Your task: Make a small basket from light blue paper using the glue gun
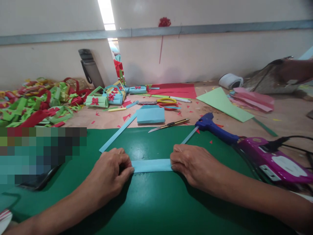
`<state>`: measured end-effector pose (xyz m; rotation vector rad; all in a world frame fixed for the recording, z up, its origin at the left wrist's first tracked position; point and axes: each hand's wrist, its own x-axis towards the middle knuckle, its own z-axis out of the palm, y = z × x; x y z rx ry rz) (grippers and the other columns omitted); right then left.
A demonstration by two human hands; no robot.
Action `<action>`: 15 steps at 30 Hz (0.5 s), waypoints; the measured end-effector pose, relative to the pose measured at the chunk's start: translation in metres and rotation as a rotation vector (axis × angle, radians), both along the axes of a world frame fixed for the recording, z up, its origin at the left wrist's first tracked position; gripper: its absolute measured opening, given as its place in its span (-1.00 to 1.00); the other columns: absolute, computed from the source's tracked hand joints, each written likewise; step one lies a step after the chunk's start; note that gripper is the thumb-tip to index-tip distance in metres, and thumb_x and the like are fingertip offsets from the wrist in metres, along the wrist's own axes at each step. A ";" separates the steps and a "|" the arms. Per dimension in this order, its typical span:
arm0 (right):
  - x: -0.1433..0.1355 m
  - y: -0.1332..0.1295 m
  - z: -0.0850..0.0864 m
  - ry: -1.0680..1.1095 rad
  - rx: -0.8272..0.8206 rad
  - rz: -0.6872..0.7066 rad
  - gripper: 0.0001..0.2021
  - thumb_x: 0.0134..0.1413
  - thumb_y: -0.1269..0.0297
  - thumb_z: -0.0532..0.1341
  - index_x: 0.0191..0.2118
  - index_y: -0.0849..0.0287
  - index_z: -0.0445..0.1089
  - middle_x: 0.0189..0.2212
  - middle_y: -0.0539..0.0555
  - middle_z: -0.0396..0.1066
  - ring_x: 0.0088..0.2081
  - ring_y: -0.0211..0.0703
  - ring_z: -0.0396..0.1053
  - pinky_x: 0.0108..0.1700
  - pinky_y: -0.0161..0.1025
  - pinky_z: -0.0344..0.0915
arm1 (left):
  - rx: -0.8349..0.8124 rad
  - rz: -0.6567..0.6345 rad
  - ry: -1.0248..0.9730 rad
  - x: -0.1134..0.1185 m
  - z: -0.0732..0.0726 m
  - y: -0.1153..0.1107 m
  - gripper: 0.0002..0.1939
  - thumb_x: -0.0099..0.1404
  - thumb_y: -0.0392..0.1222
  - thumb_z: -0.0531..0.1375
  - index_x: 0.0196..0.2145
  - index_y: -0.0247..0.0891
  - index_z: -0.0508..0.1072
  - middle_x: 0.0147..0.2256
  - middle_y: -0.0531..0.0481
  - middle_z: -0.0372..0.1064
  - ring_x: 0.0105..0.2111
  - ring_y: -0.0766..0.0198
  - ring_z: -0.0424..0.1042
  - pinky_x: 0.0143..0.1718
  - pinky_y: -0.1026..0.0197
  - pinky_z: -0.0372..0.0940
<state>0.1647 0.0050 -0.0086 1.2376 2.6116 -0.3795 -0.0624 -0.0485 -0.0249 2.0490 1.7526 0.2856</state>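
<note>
A light blue paper strip (152, 165) stretches level between my two hands, just over the green mat (151, 202). My left hand (113, 169) pinches its left end between thumb and fingers. At the other end, my right hand (189, 164) is closed on the strip, its fingertips partly hidden. Behind my left hand lies a narrower blue strip (118, 132), slanting up to a folded blue paper piece (151, 115). A thin blue strip (190, 134) runs from behind my right hand toward the blue glue gun (207, 123). A craft knife (168, 125) rests at the mat's far edge.
Scissors (166, 102) lie beyond the knife. Small paper bags (96, 101) and a heap of coloured paper pieces (44, 101) fill the back left, near a bottle (91, 68). A purple power strip (275, 160) with cables sits right. Green paper (226, 105) lies behind the glue gun.
</note>
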 end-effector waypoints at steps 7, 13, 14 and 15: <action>0.003 -0.001 -0.002 0.018 0.035 0.027 -0.77 0.17 0.36 0.00 -0.49 0.19 0.28 -0.44 0.05 0.28 -0.44 -0.25 0.20 -0.44 -0.29 -0.02 | -0.024 0.018 0.019 0.002 0.004 0.000 -0.80 0.19 -0.19 0.06 -0.55 -0.26 0.34 -0.49 0.02 0.27 -0.40 0.22 0.23 -0.34 0.16 0.05; 0.005 0.000 -0.003 0.070 0.062 0.027 -0.82 0.14 0.36 0.03 -0.46 0.18 0.27 -0.42 0.05 0.30 -0.42 -0.21 0.24 -0.43 -0.29 0.01 | -0.046 0.011 0.066 0.005 0.008 0.002 -0.82 0.18 -0.21 0.08 -0.55 -0.26 0.36 -0.47 0.02 0.30 -0.39 0.22 0.25 -0.35 0.19 0.05; 0.005 0.001 -0.002 0.084 0.057 0.020 -0.87 0.11 0.37 0.06 -0.44 0.17 0.27 -0.42 0.04 0.31 -0.42 -0.21 0.25 -0.42 -0.29 0.02 | -0.052 0.003 0.074 0.004 0.009 0.003 -0.83 0.18 -0.21 0.09 -0.54 -0.26 0.36 -0.46 0.02 0.31 -0.39 0.23 0.25 -0.35 0.20 0.05; 0.005 0.002 -0.002 0.103 0.053 0.013 -0.91 0.08 0.39 0.08 -0.42 0.17 0.26 -0.42 0.03 0.31 -0.41 -0.21 0.25 -0.42 -0.30 0.02 | -0.061 -0.005 0.086 0.004 0.011 0.004 -0.86 0.18 -0.21 0.10 -0.50 -0.25 0.37 -0.47 0.03 0.31 -0.39 0.23 0.26 -0.36 0.22 0.05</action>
